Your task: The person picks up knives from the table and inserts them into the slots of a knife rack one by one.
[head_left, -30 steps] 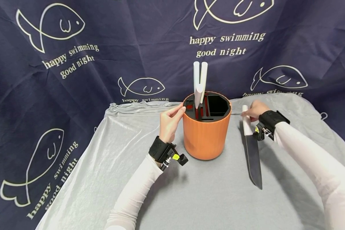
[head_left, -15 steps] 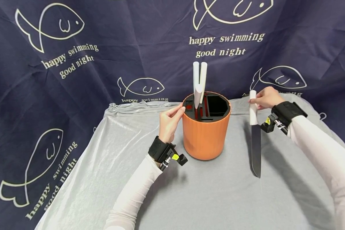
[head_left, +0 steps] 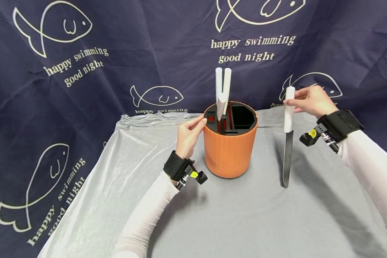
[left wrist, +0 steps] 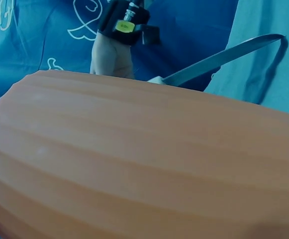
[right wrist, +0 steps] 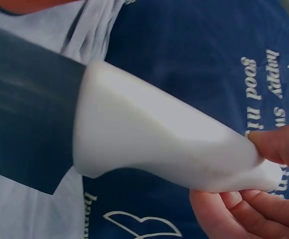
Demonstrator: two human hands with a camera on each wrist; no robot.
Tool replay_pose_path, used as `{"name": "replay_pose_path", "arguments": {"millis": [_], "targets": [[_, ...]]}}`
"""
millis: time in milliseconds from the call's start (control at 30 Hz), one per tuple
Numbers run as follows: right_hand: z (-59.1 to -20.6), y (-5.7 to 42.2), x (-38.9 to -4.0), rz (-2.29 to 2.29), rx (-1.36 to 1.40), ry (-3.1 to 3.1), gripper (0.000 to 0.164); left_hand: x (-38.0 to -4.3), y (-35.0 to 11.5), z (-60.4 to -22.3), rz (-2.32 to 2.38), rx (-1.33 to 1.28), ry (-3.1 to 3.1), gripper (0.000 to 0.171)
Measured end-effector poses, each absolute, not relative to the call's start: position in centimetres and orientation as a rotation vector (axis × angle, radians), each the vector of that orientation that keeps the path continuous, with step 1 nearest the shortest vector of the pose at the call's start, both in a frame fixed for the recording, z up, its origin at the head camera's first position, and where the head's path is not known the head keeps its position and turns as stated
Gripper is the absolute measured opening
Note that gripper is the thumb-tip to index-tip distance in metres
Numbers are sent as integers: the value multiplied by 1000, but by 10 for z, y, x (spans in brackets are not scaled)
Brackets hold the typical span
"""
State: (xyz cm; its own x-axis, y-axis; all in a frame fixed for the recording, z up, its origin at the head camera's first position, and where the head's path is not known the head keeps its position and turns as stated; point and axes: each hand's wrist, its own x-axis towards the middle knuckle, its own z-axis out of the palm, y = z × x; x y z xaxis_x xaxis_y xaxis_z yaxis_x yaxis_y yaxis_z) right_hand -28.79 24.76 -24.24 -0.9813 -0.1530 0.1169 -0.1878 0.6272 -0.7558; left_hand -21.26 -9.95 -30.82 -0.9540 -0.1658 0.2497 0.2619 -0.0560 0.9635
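Note:
My right hand pinches the upper end of a kitchen knife's white handle. The knife hangs nearly upright, its dark blade pointing down, with the tip low over the grey cloth. In the right wrist view, thumb and fingertips hold the butt of the white handle. An orange ribbed knife block with a black slotted top stands left of the knife. At its left rim, my left hand grips with thumb and fingers. The block's orange wall fills most of the left wrist view.
Several white-handled utensils stick up from the block's slots, beside a wide dark compartment. Grey cloth covers the table. Close behind hangs a navy curtain with fish drawings and lettering.
My right hand has risen and shifted right with the knife, whose blade has swung more upright and turned edge-on. The left hand keeps its place at the block's rim.

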Motion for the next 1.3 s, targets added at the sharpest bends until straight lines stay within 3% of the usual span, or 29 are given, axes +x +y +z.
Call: {"name": "replay_pose_path", "arguments": {"millis": [233, 500, 667, 1000, 1300], "targets": [[-233, 248, -269, 1298, 348, -2702, 45, -212, -102, -305, -2101, -107, -1954, 33], [-231, 248, -248, 1400, 442, -2556, 12, -209, -100, -312, -2077, -160, -1834, 33], [-229, 248, -238, 1415, 496, -2529, 20, -198, -99, -319, -1981, -259, -1720, 34], [-220, 244, -217, 1344, 570, -2489, 18, -165, -90, -311, -1735, -539, -1577, 31], [-216, 235, -204, 1376, 618, -2478, 21, -150, -69, -304, -1890, -714, -1676, 38]]}}
